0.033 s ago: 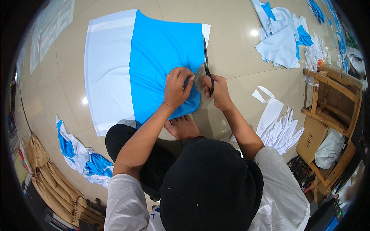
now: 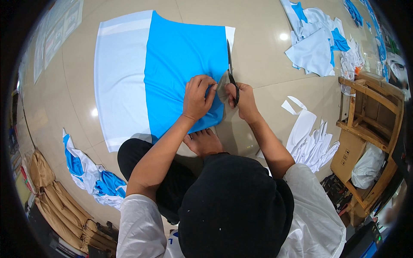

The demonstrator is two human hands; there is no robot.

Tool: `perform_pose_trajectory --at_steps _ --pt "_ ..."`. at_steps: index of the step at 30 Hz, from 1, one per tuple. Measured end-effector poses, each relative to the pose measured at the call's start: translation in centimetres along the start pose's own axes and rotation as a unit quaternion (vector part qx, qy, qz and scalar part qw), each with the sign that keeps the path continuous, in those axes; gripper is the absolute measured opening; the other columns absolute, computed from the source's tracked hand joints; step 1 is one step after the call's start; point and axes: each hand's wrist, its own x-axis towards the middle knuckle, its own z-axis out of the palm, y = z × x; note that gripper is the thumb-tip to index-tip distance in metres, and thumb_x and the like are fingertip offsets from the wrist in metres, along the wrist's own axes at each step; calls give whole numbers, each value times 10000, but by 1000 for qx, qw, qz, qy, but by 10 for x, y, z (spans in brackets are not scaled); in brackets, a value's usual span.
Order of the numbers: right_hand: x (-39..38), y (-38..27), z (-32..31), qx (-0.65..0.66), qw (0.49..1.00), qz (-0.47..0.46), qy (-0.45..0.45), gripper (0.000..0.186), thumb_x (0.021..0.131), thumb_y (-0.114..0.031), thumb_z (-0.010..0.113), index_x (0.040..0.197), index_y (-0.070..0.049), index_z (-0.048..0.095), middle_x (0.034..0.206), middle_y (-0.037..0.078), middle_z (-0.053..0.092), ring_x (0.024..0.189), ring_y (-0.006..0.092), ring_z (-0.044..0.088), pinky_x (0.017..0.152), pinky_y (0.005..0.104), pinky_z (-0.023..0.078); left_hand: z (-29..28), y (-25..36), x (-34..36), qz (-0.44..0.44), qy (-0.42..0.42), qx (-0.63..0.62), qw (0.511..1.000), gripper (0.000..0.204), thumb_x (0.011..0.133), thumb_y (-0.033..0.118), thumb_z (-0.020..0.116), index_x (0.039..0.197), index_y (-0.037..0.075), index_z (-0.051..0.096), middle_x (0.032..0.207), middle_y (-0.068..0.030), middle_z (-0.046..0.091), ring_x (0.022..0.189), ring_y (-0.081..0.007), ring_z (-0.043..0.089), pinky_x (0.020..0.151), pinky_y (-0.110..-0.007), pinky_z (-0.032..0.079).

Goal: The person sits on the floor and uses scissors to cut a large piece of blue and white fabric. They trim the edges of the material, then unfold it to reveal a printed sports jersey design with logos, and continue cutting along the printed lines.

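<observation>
A large piece of fabric [image 2: 183, 53], bright blue with a white panel down its left side, is spread on the floor before me. My left hand [image 2: 199, 98] rests on the blue part near its right edge, with thumb and fingertips pinched on the cloth. Black-handled scissors [image 2: 232, 78] are gripped in my right hand [image 2: 246, 103], just right of the left fingertips. Their blades point away from me along the fabric's right edge, where a narrow white strip [image 2: 231, 35] shows at the far corner. My bare foot [image 2: 204, 142] is by the near edge.
White cut strips [image 2: 310, 142] lie to the right, and a heap of white and blue pieces [image 2: 316, 41] lies far right. More white and blue cloth [image 2: 92, 176] is at the left. A wooden frame [image 2: 374, 112] and a cardboard box [image 2: 350, 150] stand on the right.
</observation>
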Motion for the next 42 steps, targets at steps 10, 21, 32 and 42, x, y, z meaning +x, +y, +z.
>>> perform_pose_trajectory --at_steps 10,21,32,42 --pt "10 -11 5 7 1000 1 3 281 882 -236 779 798 5 661 618 29 566 473 117 517 431 288 375 -1 0 0 -2 0 -6 1000 122 978 125 737 1097 114 709 1141 -71 672 1061 -294 635 886 -419 454" --pt "12 -6 2 -11 1000 -1 -1 258 905 -222 773 827 -2 663 631 21 567 480 115 515 440 279 372 0 0 0 0 3 -9 1000 122 975 123 737 1093 113 707 1137 -76 672 1065 -299 636 893 -419 459" --pt "22 -20 8 -8 1000 -1 0 287 902 -239 778 781 -12 652 626 24 568 468 122 518 428 289 371 -4 5 1 -14 -11 -17 1000 105 982 89 713 1081 63 692 1121 -127 678 1073 -329 637 942 -436 470" --pt "26 -18 9 -1 1000 10 14 254 884 -212 788 795 -12 659 633 21 575 474 119 530 417 285 371 -2 0 0 -3 4 -19 1000 118 976 125 732 1091 110 710 1137 -73 664 1048 -295 632 891 -419 460"
